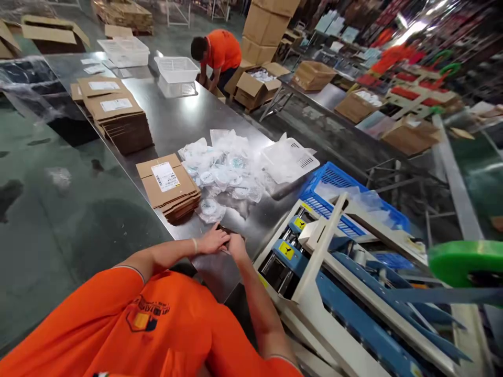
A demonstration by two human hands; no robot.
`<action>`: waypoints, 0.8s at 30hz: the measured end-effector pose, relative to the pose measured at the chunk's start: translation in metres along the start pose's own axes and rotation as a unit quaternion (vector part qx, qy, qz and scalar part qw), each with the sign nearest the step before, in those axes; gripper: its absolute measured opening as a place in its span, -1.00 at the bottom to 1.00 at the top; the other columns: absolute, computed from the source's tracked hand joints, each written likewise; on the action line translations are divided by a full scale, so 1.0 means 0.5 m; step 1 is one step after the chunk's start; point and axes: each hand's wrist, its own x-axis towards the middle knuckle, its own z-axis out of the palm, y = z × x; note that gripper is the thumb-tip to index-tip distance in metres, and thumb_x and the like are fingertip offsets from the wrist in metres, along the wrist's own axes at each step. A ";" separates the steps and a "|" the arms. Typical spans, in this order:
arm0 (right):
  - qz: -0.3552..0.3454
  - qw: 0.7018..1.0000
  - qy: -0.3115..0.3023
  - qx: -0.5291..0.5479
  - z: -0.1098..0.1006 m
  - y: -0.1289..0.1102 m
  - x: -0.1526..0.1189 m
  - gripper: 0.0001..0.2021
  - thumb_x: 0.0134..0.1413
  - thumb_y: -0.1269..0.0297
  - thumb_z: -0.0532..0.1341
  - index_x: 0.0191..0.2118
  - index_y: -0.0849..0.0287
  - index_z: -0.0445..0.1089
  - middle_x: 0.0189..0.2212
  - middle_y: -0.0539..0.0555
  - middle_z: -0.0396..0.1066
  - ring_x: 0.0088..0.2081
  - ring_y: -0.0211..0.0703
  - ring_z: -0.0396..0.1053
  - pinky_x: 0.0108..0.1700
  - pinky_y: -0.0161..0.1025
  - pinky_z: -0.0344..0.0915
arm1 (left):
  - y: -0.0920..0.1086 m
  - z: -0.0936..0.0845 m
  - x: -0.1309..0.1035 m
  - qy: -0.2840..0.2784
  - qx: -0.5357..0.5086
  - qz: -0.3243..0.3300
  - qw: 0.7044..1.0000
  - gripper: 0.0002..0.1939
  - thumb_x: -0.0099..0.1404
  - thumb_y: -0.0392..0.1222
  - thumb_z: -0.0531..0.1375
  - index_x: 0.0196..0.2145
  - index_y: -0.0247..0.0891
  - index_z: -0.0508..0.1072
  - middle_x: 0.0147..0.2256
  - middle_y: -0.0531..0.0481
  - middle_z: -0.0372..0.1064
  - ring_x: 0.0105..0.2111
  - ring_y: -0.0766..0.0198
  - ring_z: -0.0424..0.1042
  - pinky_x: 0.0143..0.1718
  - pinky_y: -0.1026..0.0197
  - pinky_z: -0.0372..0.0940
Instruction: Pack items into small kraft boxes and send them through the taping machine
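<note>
My left hand (214, 242) and my right hand (237, 246) meet at the near end of the metal table (251, 222). Both have curled fingers and press on a thin, dark brownish flat piece, mostly hidden under them, whose kind I cannot make out. Just beyond lies a clear plastic bag with a round white item (211, 209). Behind it spreads a heap of similar bagged round items (231, 165). A stack of flat brown cardboard boxes (168, 183), the top one bearing a white label, stands left of the heap.
To my right stands a carton-sealing machine (314, 272) with blue belts and a green tape roll (467, 264). A blue crate (334, 175) and a white basket (301, 159) sit beyond. Farther off are another cardboard stack (118, 115) and a co-worker (222, 52) bending over.
</note>
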 end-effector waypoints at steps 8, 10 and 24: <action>0.126 0.940 0.214 0.234 0.034 0.102 -0.092 -0.81 0.16 0.10 0.27 -0.36 0.09 0.48 -0.53 0.03 0.46 -0.40 0.01 0.51 -0.30 -0.15 0.52 | 0.023 -0.023 0.008 -0.013 0.015 -0.006 1.000 -0.58 0.56 0.08 0.24 0.18 -0.23 0.58 0.07 -0.32 0.58 0.16 -0.22 0.45 0.46 -0.45 -0.05; 0.065 0.959 0.159 0.225 0.054 0.088 -0.064 -0.82 0.15 0.14 0.28 -0.41 0.08 0.48 -0.56 0.01 0.41 -0.42 -0.02 0.49 -0.31 -0.16 0.52 | 0.029 -0.023 0.009 -0.018 0.003 -0.013 1.000 -0.55 0.54 0.07 0.24 0.22 -0.24 0.57 0.16 -0.38 0.55 0.21 -0.27 0.42 0.48 -0.48 -0.11; -0.100 0.992 0.065 0.036 0.082 0.086 -0.131 -0.71 0.48 0.35 0.14 -0.01 0.18 0.65 0.10 0.24 0.61 0.09 0.00 0.51 0.25 -0.04 0.51 | -0.077 -0.081 -0.034 0.070 -0.350 -0.192 0.914 -0.40 0.36 0.07 0.34 0.28 -0.19 0.51 0.30 -0.28 0.47 0.37 -0.08 0.39 0.41 -0.20 0.29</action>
